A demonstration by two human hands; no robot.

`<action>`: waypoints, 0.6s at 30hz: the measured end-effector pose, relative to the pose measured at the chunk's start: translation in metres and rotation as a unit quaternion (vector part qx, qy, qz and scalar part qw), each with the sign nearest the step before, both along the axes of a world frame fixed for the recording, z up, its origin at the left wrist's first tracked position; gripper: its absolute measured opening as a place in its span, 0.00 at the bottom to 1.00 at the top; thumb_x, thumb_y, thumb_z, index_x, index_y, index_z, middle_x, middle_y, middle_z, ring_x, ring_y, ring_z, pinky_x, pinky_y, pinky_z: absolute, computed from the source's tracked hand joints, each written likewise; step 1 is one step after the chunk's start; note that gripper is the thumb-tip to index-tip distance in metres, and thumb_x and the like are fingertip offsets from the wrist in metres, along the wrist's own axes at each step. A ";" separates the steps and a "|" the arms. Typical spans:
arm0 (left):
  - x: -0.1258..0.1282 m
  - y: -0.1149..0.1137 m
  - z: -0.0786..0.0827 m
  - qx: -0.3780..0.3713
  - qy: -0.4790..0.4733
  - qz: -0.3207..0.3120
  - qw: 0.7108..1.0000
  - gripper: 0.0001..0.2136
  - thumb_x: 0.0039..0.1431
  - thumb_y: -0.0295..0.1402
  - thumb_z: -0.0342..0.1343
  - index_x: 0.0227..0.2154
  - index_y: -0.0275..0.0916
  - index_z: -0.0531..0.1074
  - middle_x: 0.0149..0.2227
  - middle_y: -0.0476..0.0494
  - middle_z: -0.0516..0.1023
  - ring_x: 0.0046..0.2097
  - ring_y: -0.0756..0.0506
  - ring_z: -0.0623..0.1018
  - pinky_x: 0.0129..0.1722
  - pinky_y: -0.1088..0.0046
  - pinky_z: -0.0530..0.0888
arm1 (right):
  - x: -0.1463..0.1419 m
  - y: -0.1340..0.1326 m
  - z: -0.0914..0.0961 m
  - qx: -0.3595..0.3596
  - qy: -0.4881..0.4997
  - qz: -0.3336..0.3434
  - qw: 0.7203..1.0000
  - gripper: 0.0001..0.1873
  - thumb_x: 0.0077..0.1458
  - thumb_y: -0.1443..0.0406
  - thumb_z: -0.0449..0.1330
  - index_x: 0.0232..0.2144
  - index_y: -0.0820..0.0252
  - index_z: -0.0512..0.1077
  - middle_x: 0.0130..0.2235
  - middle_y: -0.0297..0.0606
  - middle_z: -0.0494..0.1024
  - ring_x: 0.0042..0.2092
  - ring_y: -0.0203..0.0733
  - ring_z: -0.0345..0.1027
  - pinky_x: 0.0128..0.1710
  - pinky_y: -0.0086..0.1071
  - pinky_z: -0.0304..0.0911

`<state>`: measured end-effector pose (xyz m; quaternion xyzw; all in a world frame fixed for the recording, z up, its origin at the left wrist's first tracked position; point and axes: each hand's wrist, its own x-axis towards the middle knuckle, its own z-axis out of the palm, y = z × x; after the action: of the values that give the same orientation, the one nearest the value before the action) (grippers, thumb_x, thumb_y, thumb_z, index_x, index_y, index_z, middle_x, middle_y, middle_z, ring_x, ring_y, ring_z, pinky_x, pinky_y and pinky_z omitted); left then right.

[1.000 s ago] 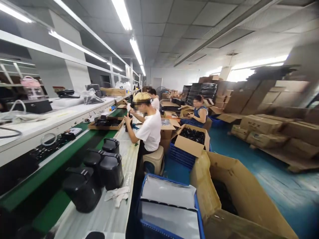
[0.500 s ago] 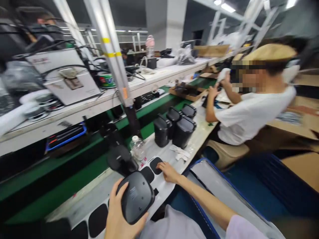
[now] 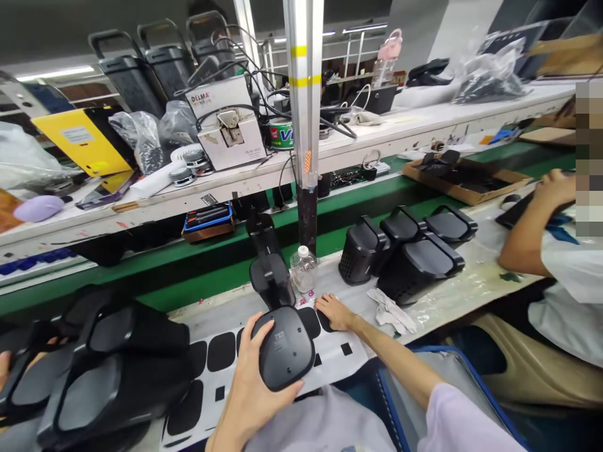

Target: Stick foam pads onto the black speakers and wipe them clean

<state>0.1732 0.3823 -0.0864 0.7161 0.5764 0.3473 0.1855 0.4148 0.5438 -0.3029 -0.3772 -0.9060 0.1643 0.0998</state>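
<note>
1. A person's left hand point(image 3: 247, 383) grips a black plastic housing point(image 3: 285, 348) from below, fingers wrapped up its edge, just above the bench. The housing's long axis runs about 12 to 6 o'clock, its small label facing up.
2. The right hand point(image 3: 335, 312) lies open and palm down at 2 o'clock from the housing, just beside it, with its fingers point(image 3: 323, 307) at the edge of a pad.
3. Beneath both hands, a white sheet point(image 3: 336, 367) carries rounded black pads point(image 3: 221, 351).
4. At 9 o'clock, black shells point(image 3: 113, 370) lie piled at the bench's edge.
5. At 12 o'clock, a plastic bottle point(image 3: 303, 270) stands beside an upright black unit point(image 3: 271, 279).
6. At 2 o'clock, black slotted bins point(image 3: 405, 270) stand grouped near a white rag point(image 3: 389, 312).
7. Farther off at 2 o'clock, a co-worker's hand point(image 3: 558, 191) works near a cardboard tray point(image 3: 466, 182).
8. Beyond, a green belt point(image 3: 211, 267) runs below a shelf holding a DELMA box point(image 3: 226, 122).
</note>
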 end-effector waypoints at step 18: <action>0.001 -0.001 0.002 -0.004 0.055 0.005 0.998 0.39 0.46 0.35 0.66 0.60 0.48 0.53 0.66 0.37 0.49 0.67 0.33 0.56 0.61 0.43 0.61 | 0.017 0.015 -0.009 0.044 0.042 0.026 0.998 0.22 0.42 0.77 0.53 0.41 0.61 0.68 0.46 0.46 0.68 0.47 0.50 0.56 0.47 0.43 0.55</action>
<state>0.1744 0.3814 -0.0845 0.7305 0.5907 0.3059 0.1543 0.4314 0.5590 -0.3115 -0.3419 -0.9167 0.1427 0.1497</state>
